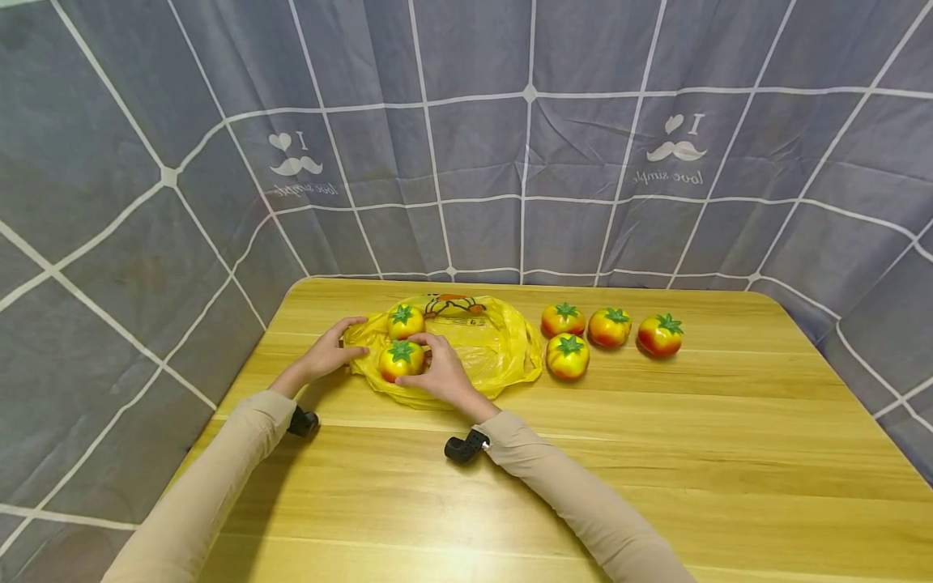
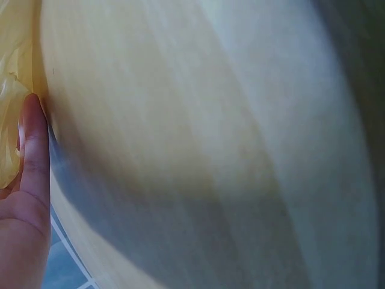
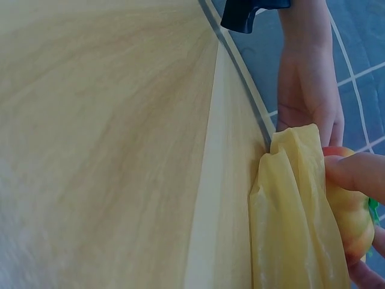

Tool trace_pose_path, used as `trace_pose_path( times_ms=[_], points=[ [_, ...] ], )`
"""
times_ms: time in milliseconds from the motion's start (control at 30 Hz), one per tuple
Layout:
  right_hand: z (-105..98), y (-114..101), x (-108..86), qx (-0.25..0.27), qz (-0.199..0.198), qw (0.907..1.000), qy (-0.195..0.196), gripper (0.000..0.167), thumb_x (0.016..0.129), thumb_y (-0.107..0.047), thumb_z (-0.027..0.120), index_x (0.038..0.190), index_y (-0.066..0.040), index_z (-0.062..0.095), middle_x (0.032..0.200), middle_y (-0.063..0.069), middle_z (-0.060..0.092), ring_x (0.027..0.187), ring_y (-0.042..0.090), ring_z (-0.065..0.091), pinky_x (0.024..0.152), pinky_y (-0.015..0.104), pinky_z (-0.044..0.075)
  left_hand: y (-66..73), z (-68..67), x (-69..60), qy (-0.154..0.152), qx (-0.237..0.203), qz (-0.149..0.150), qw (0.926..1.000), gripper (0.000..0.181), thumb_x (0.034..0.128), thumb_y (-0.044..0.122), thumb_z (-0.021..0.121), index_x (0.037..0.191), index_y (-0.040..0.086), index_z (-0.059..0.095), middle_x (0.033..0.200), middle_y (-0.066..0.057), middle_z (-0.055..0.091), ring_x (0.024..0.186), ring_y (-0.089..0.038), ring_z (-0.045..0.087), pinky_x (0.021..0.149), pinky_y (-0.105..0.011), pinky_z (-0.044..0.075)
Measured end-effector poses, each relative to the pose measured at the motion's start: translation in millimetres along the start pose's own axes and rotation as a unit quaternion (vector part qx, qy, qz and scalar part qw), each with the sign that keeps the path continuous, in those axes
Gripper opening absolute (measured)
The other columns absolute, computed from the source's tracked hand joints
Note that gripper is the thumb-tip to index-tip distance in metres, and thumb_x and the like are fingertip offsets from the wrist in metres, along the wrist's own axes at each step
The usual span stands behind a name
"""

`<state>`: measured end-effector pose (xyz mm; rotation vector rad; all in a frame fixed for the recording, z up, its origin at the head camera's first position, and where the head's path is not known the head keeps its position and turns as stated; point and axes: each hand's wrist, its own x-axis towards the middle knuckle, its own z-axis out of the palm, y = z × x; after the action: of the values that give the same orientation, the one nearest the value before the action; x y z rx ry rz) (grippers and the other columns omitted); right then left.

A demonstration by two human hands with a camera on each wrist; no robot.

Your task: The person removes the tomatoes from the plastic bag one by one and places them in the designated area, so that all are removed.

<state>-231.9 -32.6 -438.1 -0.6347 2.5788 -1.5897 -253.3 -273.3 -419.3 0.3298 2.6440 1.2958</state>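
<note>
Clamping its fingers point(image 1: 428, 341) on a tomato point(image 1: 398, 363), the right hand point(image 1: 442, 372) faces the left hand point(image 1: 325, 353), spread against the yellow bag point(image 1: 484, 352).

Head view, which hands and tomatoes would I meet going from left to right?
Left hand, held tomato with second tomato behind, right hand, third tomato with fourth tomato behind, fifth tomato, rightmost tomato.

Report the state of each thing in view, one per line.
Yellow bag: crumpled, spread on the table
Nearer left tomato: gripped, green top showing
Farther left tomato: not held, green top showing
Four right tomatoes: on the table, not held
Right hand: gripping the nearer left tomato
Left hand: touching the bag, thumb and fingers apart
Grey cloth: hanging, creased
</note>
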Motion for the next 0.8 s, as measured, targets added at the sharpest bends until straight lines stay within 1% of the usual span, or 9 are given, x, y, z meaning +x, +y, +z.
trace_pose_path(
  times_ms=[67,133,300,533,633,700,733,800],
  points=[
    [0,-1,-0.4,-0.003,0.001,1.0000,0.000,0.064,0.069,-0.018,0.086,0.125,-0.008,0.057,0.123,0.014,0.053,0.097,0.021,0.058,0.083,0.025,0.050,-0.7,0.2,0.4,0.001,0.001,-0.003,1.0000,0.065,0.0947,0.011,0.058,0.148,-0.003,0.024,0.152,-0.032,0.021,0.113,-0.038,0.048,0.067,-0.023,0.044],
    [-1,-1,-0.9,-0.005,0.001,1.0000,0.001,0.064,0.069,-0.019,0.086,0.125,-0.008,0.057,0.123,0.014,0.053,0.096,0.021,0.058,0.082,0.025,0.049,-1.2,0.2,0.4,0.002,-0.001,-0.004,1.0000,0.065,0.0947,0.011,0.058,0.148,-0.004,0.023,0.152,-0.032,0.021,0.112,-0.039,0.048,0.065,-0.024,0.044],
    [-2,-1,-1.8,-0.010,0.006,0.9999,-0.001,0.065,0.069,-0.021,0.086,0.126,-0.010,0.056,0.123,0.013,0.053,0.096,0.020,0.057,0.081,0.025,0.049,-1.5,0.3,0.6,0.003,0.003,-0.003,1.0000,0.065,0.0945,0.011,0.058,0.148,-0.003,0.025,0.152,-0.032,0.022,0.109,-0.038,0.049,0.064,-0.024,0.044],
    [-8,-2,-4.0,-0.018,0.008,0.9998,0.000,0.065,0.069,-0.023,0.087,0.125,-0.011,0.056,0.123,0.013,0.053,0.097,0.020,0.056,0.082,0.027,0.049,2.5,0.3,-1.1,0.004,0.007,0.005,1.0000,0.065,0.0937,0.013,0.060,0.147,-0.002,0.027,0.151,-0.031,0.024,0.115,-0.038,0.047,0.074,-0.023,0.044],
    [-12,-3,-5.7,-0.021,0.005,0.9998,0.003,0.066,0.069,-0.022,0.087,0.126,-0.010,0.056,0.124,0.013,0.052,0.099,0.022,0.057,0.086,0.029,0.050,3.1,-0.1,-1.9,0.005,0.006,0.006,1.0000,0.065,0.0936,0.014,0.060,0.147,-0.002,0.027,0.151,-0.031,0.025,0.107,-0.033,0.051,0.071,-0.023,0.044],
    [-15,-5,-6.9,-0.023,0.000,0.9997,0.007,0.067,0.068,-0.021,0.087,0.126,-0.010,0.055,0.125,0.013,0.052,0.102,0.024,0.058,0.088,0.031,0.050,3.2,-0.4,-2.1,0.002,-0.001,0.003,1.0000,0.065,0.0935,0.013,0.060,0.148,-0.002,0.026,0.149,-0.031,0.026,0.090,-0.025,0.055,0.065,-0.023,0.044],
    [-16,-5,-7.5,-0.024,-0.003,0.9997,0.009,0.067,0.068,-0.020,0.087,0.126,-0.009,0.055,0.125,0.013,0.052,0.102,0.025,0.059,0.088,0.032,0.051,3.1,-0.6,-2.2,0.001,-0.004,0.001,1.0000,0.066,0.0934,0.013,0.060,0.148,-0.002,0.026,0.148,-0.031,0.027,0.081,-0.021,0.055,0.062,-0.023,0.044],
    [-19,-7,-9.0,-0.025,-0.008,0.9996,0.013,0.068,0.067,-0.018,0.087,0.126,-0.008,0.055,0.125,0.013,0.052,0.103,0.026,0.059,0.089,0.033,0.051,3.2,-1.0,-2.3,-0.002,-0.012,0.000,0.9999,0.067,0.0931,0.012,0.060,0.148,-0.002,0.025,0.148,-0.031,0.028,0.066,-0.013,0.049,0.057,-0.024,0.042]
  ],
)
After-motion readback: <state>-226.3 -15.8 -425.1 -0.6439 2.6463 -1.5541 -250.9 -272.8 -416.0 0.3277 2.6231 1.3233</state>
